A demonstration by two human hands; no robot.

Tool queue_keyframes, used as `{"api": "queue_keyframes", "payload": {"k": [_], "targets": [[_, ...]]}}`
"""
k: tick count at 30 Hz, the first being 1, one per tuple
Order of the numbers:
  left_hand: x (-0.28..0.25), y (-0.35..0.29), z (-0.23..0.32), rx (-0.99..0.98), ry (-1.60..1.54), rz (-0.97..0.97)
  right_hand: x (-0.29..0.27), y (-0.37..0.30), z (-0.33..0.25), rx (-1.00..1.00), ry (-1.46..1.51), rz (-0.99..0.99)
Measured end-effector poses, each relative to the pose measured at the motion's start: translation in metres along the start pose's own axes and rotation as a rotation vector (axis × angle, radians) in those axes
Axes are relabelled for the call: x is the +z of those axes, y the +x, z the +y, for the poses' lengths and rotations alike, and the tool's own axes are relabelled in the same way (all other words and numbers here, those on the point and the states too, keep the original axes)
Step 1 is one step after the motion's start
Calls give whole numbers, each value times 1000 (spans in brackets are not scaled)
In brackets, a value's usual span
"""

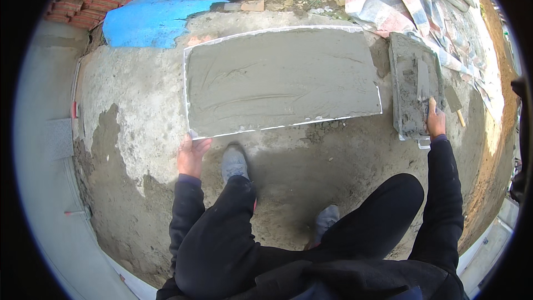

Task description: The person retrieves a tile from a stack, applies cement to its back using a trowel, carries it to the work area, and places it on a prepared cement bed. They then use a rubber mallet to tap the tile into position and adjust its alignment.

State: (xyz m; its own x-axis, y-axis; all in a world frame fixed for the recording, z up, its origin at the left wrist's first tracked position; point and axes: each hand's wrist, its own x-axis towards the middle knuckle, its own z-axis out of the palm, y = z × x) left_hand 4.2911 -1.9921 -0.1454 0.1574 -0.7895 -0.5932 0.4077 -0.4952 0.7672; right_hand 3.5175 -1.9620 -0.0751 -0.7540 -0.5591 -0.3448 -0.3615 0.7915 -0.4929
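Our right hand [435, 121] is clenched round a trowel [423, 76] in the mortar trough [395, 83], right of the mortar-coated slab [283, 80] on the ground; our left hand [191, 158] sits at its near-left corner, though whether it grips we cannot tell. We risk dripped mortar from an overloaded blade.

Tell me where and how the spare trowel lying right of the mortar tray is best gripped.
Probably by its pale handle, fingers wrapped round it, coming from the near side: the handle points toward the person, while the flat blade points away.
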Motion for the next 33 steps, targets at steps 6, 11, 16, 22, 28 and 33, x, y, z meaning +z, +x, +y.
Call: {"api": "queue_keyframes", "payload": {"k": [6,11,16,22,28,33], "targets": [[5,-4,33,73,247,46,10,-23,13,-912,-684,316],[14,68,113,300,401,41,106,-56,-32,-297,65,-299],[63,188,149,169,526,-115,161,-91,-38,260,733,-381],[92,275,156,-40,772,33,175,-106,-38,312,1059,-241],[88,285,163,-6,918,-8,178,-109,-62,277,1161,-160],[78,271,158,-71,804,-57,177,-128,-65,263,1053,-8]]}}
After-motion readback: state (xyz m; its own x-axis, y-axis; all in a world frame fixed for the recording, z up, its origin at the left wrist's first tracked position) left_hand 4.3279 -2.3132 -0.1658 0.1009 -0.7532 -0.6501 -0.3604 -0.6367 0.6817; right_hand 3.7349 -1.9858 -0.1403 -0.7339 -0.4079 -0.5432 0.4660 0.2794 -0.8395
